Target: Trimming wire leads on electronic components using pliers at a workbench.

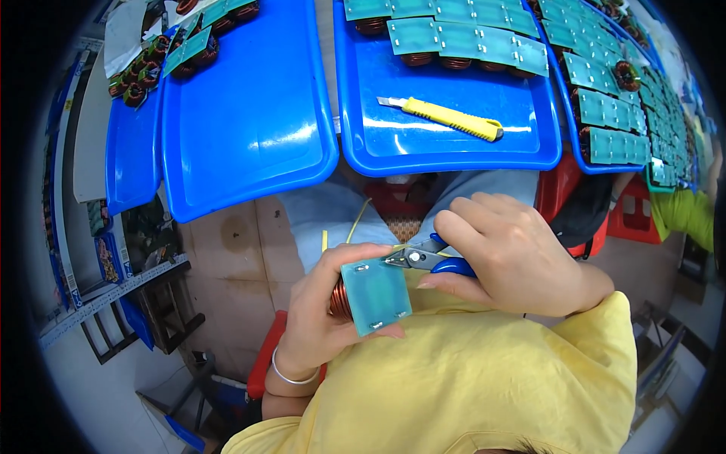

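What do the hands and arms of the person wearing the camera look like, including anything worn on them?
Both the left hand and the right hand are bare, without gloves. A thin, silvery bangle circles the left wrist; none shows on the right. The yellow top has short sleeves, leaving the forearms uncovered.

The person wears a plain yellow top [454,378], its cloth loose and softly creased across the front, with a neckband [495,437] in the same yellow at the lower edge. The right sleeve [605,340] is short and wide, ending above the elbow; the left sleeve [257,437] is yellow too. A thin, smooth, pale silvery bangle [293,381] circles the left wrist. The trousers [306,227] are light blue. Some hair [529,448] shows below the neckband.
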The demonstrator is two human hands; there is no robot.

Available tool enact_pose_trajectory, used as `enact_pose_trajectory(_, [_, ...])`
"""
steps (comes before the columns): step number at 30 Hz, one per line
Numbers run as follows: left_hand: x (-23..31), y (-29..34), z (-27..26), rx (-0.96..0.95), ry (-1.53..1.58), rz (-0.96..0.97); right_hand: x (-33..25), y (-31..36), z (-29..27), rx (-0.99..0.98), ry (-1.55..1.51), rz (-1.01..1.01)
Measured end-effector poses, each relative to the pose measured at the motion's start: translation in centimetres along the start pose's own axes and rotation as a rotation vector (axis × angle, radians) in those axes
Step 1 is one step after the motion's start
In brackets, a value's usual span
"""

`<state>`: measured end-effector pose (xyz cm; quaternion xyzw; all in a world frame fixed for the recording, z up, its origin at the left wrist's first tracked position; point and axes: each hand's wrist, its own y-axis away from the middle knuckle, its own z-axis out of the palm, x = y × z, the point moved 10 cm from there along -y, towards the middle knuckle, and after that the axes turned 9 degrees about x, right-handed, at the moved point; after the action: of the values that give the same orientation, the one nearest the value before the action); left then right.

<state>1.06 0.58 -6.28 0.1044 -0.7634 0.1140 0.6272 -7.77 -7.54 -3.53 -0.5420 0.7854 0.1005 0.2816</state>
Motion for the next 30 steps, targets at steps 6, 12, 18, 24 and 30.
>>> enact_pose_trajectory(6, [-2.2, 0.0, 0.2, 0.007, 0.064, -0.155, 1.2, -0.2, 1.5, -0.016, -0.078, 0.007])
enact_pose_trajectory(12, [-13.2, 0.9, 2.2, 0.019, 0.2, -0.722, 7.9, 1.9, 12.6, -0.507, -0.31, 0.405])
enact_pose_trajectory(18, [-20.3, 3.7, 4.9, -0.107, 0.305, -0.878, 10.7, 5.7, 20.7, -0.77, -0.431, 0.507])
enact_pose_trajectory(24, [-13.5, 2.1, 3.1, 0.002, 0.329, -0.641, 6.9, 2.3, 11.7, -0.462, -0.295, 0.445])
enact_pose_trajectory(30, [-6.1, 0.2, 1.6, 0.031, 0.354, -0.421, 2.3, -0.1, 3.1, 0.016, -0.143, 0.117])
